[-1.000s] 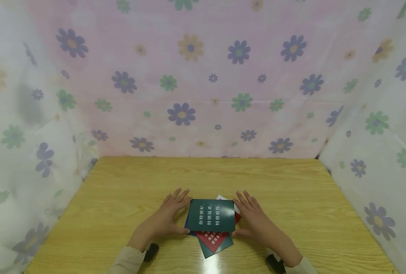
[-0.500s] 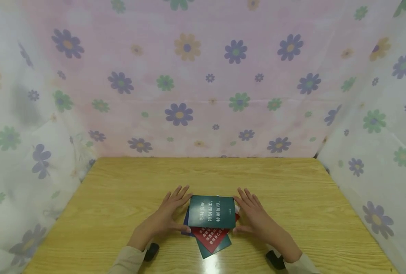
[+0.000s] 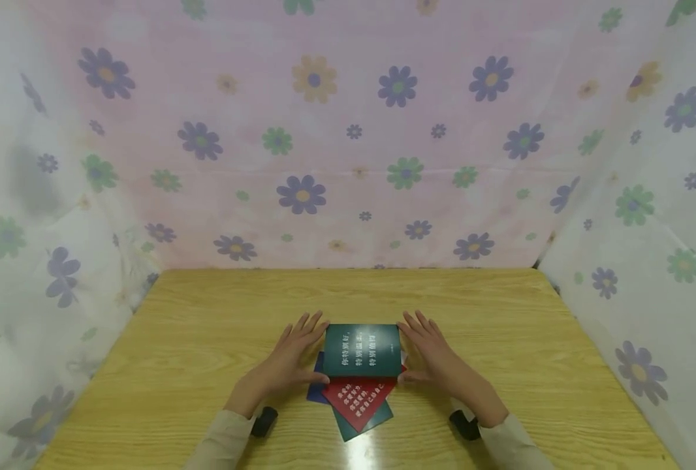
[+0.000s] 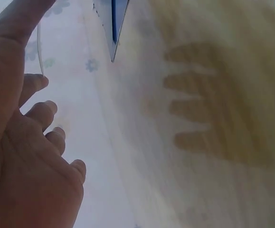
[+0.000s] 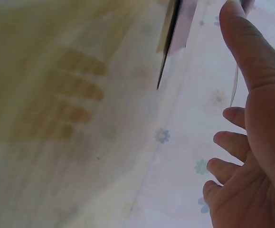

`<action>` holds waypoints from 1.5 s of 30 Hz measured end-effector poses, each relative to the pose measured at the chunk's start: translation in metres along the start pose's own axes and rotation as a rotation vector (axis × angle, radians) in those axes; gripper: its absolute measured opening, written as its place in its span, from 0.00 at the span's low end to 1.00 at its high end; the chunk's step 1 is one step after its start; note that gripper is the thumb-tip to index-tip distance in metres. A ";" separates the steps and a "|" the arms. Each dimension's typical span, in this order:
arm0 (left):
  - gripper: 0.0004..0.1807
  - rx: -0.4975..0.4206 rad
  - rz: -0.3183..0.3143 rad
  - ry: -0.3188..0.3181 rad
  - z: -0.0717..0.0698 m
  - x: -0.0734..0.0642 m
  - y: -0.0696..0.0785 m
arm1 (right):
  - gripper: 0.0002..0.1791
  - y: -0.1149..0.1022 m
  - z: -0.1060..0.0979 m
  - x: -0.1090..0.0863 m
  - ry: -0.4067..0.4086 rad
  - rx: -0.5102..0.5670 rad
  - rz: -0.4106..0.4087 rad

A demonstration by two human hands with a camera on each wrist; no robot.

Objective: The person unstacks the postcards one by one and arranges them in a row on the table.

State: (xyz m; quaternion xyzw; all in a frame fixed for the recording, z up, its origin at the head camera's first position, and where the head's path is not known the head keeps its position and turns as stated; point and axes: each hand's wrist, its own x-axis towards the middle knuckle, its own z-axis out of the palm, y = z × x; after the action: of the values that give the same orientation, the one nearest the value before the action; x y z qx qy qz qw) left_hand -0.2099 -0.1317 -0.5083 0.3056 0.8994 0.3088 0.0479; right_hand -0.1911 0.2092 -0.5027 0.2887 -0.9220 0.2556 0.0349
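Note:
A thin dark green notebook point(image 3: 362, 350) with white lettering is held level above a fanned pile. My left hand point(image 3: 286, 356) pinches its left edge between thumb and fingertips. At the opposite edge my right hand point(image 3: 433, 352) grips it likewise, the other fingers spread out. Beneath lie a red notebook point(image 3: 360, 399) with white text, a second green notebook point(image 3: 348, 427), and a blue one point(image 3: 316, 393) poking out on the left. A small white corner point(image 3: 404, 358) shows by the right thumb. The left wrist view catches a blue-edged corner point(image 4: 113, 38) past the thumb.
The pile rests on a wood-grain table point(image 3: 219, 313). Flower-print cloth point(image 3: 348, 130) hangs behind it and along both sides. Black wrist-worn devices point(image 3: 264, 422) sit under both wrists, close to the tabletop.
Both hands have carried the green notebook slightly away from me, toward the back of the table. More of the red notebook beneath is now exposed. The head view has shifted a little.

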 end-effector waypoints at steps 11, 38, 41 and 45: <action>0.56 0.020 -0.025 -0.011 -0.005 0.023 -0.009 | 0.53 0.016 -0.005 0.020 -0.020 0.038 0.020; 0.56 0.002 -0.120 -0.108 -0.023 0.079 -0.038 | 0.52 0.060 -0.009 0.082 -0.186 0.040 0.126; 0.56 0.009 -0.129 -0.117 -0.024 0.085 -0.040 | 0.52 0.064 -0.010 0.089 -0.202 0.029 0.131; 0.56 0.009 -0.130 -0.128 -0.026 0.093 -0.043 | 0.51 0.070 -0.013 0.095 -0.219 0.033 0.135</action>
State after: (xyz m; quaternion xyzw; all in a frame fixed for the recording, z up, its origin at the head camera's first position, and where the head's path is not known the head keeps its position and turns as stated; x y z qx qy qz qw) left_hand -0.3143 -0.1183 -0.5025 0.2661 0.9138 0.2807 0.1238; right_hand -0.3096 0.2155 -0.5029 0.2525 -0.9333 0.2394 -0.0883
